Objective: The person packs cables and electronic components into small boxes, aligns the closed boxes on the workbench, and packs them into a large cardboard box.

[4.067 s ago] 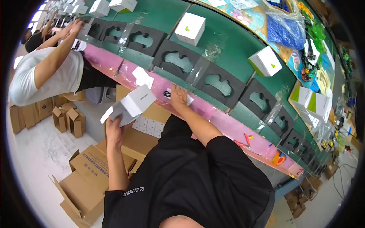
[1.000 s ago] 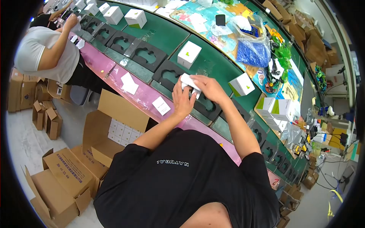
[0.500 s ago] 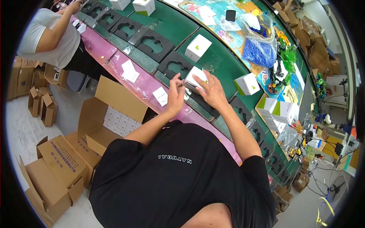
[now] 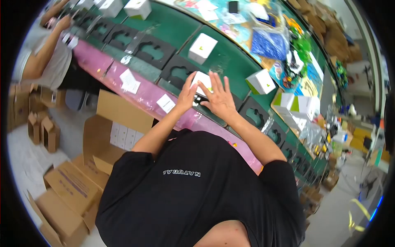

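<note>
A small white box (image 4: 201, 79) with a green mark sits on the dark green work surface between my two hands. Along its left side, my left hand (image 4: 186, 98) presses its fingers together, the thumb near the front edge. My right hand (image 4: 220, 100) lies with spread fingers over the box's right side, partly covering it. Just left of the box is a black foam insert (image 4: 177, 71) with a shaped cut-out. Behind stands another white box (image 4: 202, 48), and a white box with a green side (image 4: 261, 81) is to the right.
More black foam inserts (image 4: 154, 50) run along the bench. White cards (image 4: 166, 103) lie on the pink strip (image 4: 144, 98). Stacked white boxes (image 4: 302, 108) are at right. An open carton (image 4: 98, 136) stands on the left, and a co-worker (image 4: 41, 61) is at far left.
My right hand has flattened, its fingers now spread upright over the box. My left hand has moved up against the box's left side. The view has shifted slightly.
</note>
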A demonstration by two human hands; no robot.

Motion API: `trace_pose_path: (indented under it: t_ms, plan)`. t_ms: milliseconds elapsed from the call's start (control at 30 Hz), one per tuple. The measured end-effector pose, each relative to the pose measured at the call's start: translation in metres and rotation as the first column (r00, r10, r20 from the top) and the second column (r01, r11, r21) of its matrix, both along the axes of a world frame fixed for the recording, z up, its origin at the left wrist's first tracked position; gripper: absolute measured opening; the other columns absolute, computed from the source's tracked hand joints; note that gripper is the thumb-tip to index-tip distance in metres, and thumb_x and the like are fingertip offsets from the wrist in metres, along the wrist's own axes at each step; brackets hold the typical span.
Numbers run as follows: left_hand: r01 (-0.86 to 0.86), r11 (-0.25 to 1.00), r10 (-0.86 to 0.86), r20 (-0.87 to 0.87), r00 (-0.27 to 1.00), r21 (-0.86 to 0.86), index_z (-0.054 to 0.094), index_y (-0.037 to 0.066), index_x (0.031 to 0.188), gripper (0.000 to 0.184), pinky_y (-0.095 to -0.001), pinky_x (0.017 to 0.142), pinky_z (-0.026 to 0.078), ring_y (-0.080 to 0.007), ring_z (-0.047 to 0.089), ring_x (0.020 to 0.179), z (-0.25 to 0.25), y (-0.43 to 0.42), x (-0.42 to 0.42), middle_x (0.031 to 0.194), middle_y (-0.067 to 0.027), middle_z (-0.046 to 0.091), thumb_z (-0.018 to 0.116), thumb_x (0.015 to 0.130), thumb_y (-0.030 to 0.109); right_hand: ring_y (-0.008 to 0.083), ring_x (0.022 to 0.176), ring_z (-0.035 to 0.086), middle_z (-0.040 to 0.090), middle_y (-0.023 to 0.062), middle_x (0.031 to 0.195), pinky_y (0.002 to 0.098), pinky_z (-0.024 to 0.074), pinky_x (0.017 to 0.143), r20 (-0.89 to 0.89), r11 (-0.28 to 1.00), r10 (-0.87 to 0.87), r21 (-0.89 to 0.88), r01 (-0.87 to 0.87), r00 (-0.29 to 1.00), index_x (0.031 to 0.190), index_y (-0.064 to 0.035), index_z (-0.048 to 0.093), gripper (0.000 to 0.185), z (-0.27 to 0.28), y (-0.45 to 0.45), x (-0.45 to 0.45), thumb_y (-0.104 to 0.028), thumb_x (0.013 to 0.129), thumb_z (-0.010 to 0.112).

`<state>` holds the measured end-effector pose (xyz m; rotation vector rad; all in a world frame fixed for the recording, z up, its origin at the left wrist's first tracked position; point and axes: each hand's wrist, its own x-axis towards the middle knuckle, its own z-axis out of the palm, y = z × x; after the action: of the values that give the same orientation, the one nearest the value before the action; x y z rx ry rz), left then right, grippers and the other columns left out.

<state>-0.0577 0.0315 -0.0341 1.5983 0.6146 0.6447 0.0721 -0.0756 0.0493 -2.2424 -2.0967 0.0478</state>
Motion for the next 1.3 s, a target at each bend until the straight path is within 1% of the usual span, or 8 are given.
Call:
trace_pose_path:
  t_ms: [167, 333, 433, 567, 767, 900, 1033, 1300]
  plan:
    - [0.053, 0.994, -0.05, -0.04, 0.998, 0.095, 0.032, -0.003, 0.142, 0.05, -0.0381, 0.11, 0.029, -0.0341, 0.04, 0.132, 0.004, 0.002, 0.004, 0.141, -0.0224, 0.042, 0.038, 0.101, 0.025, 0.0372, 0.14, 0.026, 0.028, 0.0245, 0.15, 0.0603, 0.0184, 0.112, 0.013, 0.998, -0.027, -0.058, 0.028, 1.0, 0.15, -0.0205, 0.028, 0.088, 0.005, -0.003, 0.001, -0.05, 0.078, 0.069]
    - [0.082, 0.991, -0.071, -0.11, 0.991, 0.101, 0.032, -0.005, 0.143, 0.052, -0.0393, 0.112, 0.027, -0.0339, 0.038, 0.135, -0.008, 0.021, 0.008, 0.144, -0.0225, 0.04, 0.041, 0.101, 0.025, 0.036, 0.112, 0.049, 0.049, 0.0207, 0.125, 0.0457, 0.0401, 0.097, -0.139, 0.964, -0.214, 0.128, 0.232, 0.967, 0.146, -0.0188, 0.038, 0.086, -0.004, 0.008, -0.011, -0.028, 0.069, 0.076]
    - [-0.14, 0.94, 0.196, -0.158, 0.968, 0.312, 0.037, -0.002, 0.14, 0.068, -0.0433, 0.108, 0.031, -0.0378, 0.038, 0.131, 0.031, 0.054, 0.024, 0.141, -0.0236, 0.041, 0.067, 0.088, 0.029, 0.035, 0.106, 0.05, 0.05, 0.0189, 0.119, 0.0457, 0.0419, 0.092, -0.248, 0.913, -0.387, 0.028, 0.406, 0.888, 0.146, -0.0221, 0.038, 0.087, 0.007, -0.002, -0.006, -0.031, 0.068, 0.076]
    - [0.241, 0.721, 0.086, -0.429, 0.899, 0.649, 0.028, 0.01, 0.148, 0.099, -0.0537, 0.111, 0.025, -0.0402, 0.02, 0.141, 0.073, 0.099, 0.085, 0.152, -0.0201, 0.025, 0.082, 0.068, 0.03, 0.0375, 0.104, 0.05, 0.049, 0.0199, 0.112, 0.0461, 0.0435, 0.089, -0.277, 0.693, -0.681, 0.056, 0.719, 0.678, 0.148, -0.0235, 0.033, 0.088, 0.009, -0.009, 0.033, -0.037, 0.072, 0.074]
    - [0.76, 0.377, -0.074, -0.801, 0.594, 0.529, 0.019, 0.018, 0.152, 0.121, -0.0568, 0.112, 0.025, -0.0388, 0.014, 0.145, 0.055, 0.13, 0.137, 0.154, -0.0161, 0.021, 0.089, 0.053, 0.029, 0.0394, 0.11, 0.049, 0.046, 0.0215, 0.119, 0.0483, 0.0468, 0.088, -0.285, 0.385, -0.89, -0.05, 0.921, 0.357, 0.151, -0.0221, 0.026, 0.089, -0.021, 0.057, 0.084, -0.046, 0.077, 0.069]
    - [0.718, 0.395, -0.214, -0.703, 0.678, 0.573, 0.017, 0.008, 0.15, 0.125, -0.0562, 0.101, 0.041, -0.0347, 0.029, 0.137, 0.043, 0.136, 0.149, 0.141, -0.0145, 0.034, 0.09, 0.051, 0.03, 0.0431, 0.123, 0.045, 0.042, 0.0221, 0.137, 0.0503, 0.0439, 0.096, -0.539, 0.537, -0.755, -0.18, 0.824, 0.374, 0.151, -0.0163, 0.024, 0.095, -0.019, 0.074, 0.08, -0.057, 0.077, 0.068]
    - [0.746, 0.428, -0.247, -0.728, 0.64, 0.51, 0.015, 0.016, 0.152, 0.13, -0.0584, 0.097, 0.042, -0.036, 0.028, 0.137, 0.059, 0.132, 0.151, 0.145, -0.0143, 0.031, 0.091, 0.049, 0.036, 0.0418, 0.126, 0.045, 0.041, 0.0249, 0.14, 0.0493, 0.0374, 0.104, -0.09, 0.583, -0.787, 0.213, 0.784, 0.61, 0.15, -0.0162, 0.028, 0.098, 0.015, -0.007, 0.135, -0.049, 0.071, 0.076]
    - [0.797, 0.359, -0.17, -0.806, 0.567, 0.485, 0.027, 0.014, 0.147, 0.111, -0.059, 0.096, 0.041, -0.0341, 0.029, 0.137, 0.069, 0.115, 0.171, 0.146, -0.0087, 0.034, 0.086, 0.054, 0.033, 0.0391, 0.107, 0.058, 0.053, 0.0184, 0.122, 0.0453, 0.0482, 0.091, -0.027, 0.575, -0.807, -0.266, 0.774, 0.59, 0.145, -0.027, 0.037, 0.086, 0.004, -0.044, 0.191, -0.044, 0.07, 0.074]
